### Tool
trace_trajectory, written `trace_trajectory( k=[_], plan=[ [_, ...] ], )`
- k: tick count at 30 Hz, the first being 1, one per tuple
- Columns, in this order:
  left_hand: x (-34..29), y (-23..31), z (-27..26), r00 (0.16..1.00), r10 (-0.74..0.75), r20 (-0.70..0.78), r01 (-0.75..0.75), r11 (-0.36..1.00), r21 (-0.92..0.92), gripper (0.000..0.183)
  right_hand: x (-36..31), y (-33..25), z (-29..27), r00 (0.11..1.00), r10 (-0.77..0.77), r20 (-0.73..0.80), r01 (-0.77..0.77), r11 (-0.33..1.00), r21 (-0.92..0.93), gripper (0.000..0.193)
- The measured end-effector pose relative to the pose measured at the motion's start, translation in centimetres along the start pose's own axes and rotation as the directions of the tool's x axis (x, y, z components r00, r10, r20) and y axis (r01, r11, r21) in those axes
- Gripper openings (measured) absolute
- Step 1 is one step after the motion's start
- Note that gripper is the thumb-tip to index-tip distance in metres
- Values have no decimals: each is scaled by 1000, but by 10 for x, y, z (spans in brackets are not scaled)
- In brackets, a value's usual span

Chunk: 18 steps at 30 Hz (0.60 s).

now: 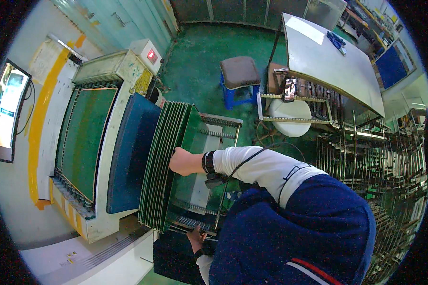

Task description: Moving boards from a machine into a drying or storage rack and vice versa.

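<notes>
A row of thin green circuit boards (161,156) with pale edges stands on edge, side by side, in a metal slotted rack (218,119). My right hand (185,162) is closed at the edge of the rightmost boards, its fingertips partly hidden by the back of the hand. My left hand (195,239) is closed around the near end of the rack, by its toothed bar. A dark band circles my right wrist, and a black cable with a small box runs along that sleeve.
Left of the boards is a pale machine with a green bed (86,142) and a dark blue panel (133,152). A screen (9,111) hangs on the far left. Behind are a stool (240,73), a white-topped table (328,61) and a round white seat (290,117). Metal racks (366,161) crowd the right.
</notes>
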<state>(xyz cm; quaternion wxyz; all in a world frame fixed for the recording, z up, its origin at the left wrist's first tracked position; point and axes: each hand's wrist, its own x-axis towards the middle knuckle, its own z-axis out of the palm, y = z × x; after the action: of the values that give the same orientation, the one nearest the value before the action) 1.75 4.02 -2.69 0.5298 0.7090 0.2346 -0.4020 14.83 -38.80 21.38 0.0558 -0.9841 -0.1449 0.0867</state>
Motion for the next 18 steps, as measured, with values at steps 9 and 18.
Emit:
trace_trajectory(
  k=[9,18],
  plan=[
    [3,-6,5,984,176,-4,-176,984,-27,71,-8,2,6,1000,10,-6,-10,1000,-4,9],
    [15,-12,1,954,294,64,-300,944,136,53,-8,3,3,1000,14,-28,-14,1000,-3,9]
  ],
)
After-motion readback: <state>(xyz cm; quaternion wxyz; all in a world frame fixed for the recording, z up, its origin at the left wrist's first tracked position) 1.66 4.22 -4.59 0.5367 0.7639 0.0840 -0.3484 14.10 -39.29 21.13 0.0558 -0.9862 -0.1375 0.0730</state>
